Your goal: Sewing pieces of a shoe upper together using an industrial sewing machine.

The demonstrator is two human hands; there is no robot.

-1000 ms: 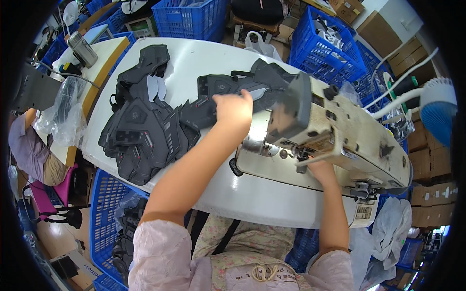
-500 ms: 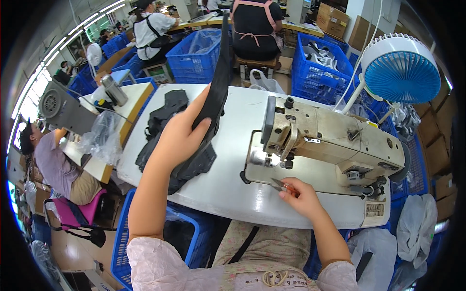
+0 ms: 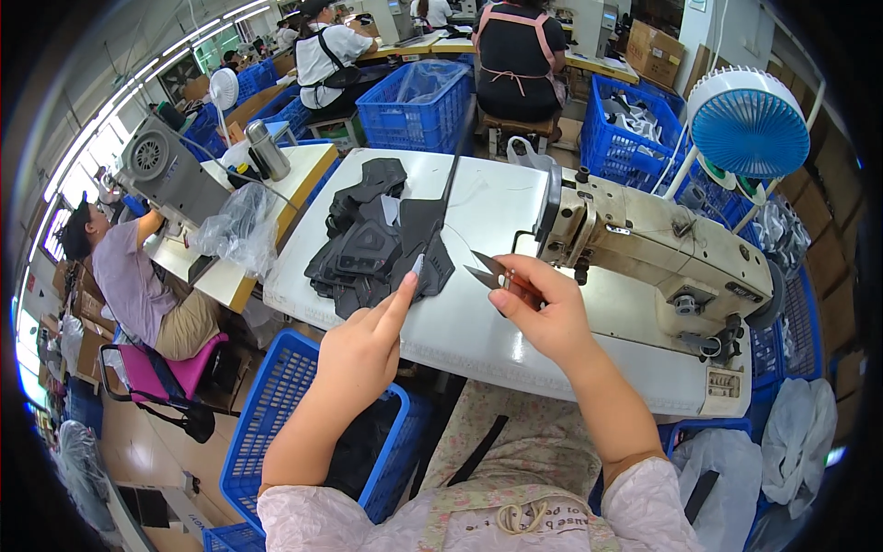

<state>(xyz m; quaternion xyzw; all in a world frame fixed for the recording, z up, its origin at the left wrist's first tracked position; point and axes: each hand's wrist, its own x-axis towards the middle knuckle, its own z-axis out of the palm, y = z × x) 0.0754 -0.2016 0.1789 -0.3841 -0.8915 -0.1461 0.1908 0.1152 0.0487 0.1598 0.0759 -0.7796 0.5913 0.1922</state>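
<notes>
Near the middle of the sewing table, my left hand has its fingers stretched out toward a heap of black fabric pieces. A small pale bit, which I cannot make out, shows at its fingertip. Just past that fingertip lies a black piece at the heap's right side, its narrow strap rising toward the far edge of the table. My right hand grips thread snips, their pointed blades apart and facing left. Right of the snips stands the sewing machine.
A white and blue fan stands behind the machine. Blue crates sit by my lap and beyond the table. At the left, a person sits on a pink chair by another machine; other people work farther back.
My left hand has let go of the black piece it held up, which is now by the heap, and has come lower. My right hand with the snips has risen and moved left.
</notes>
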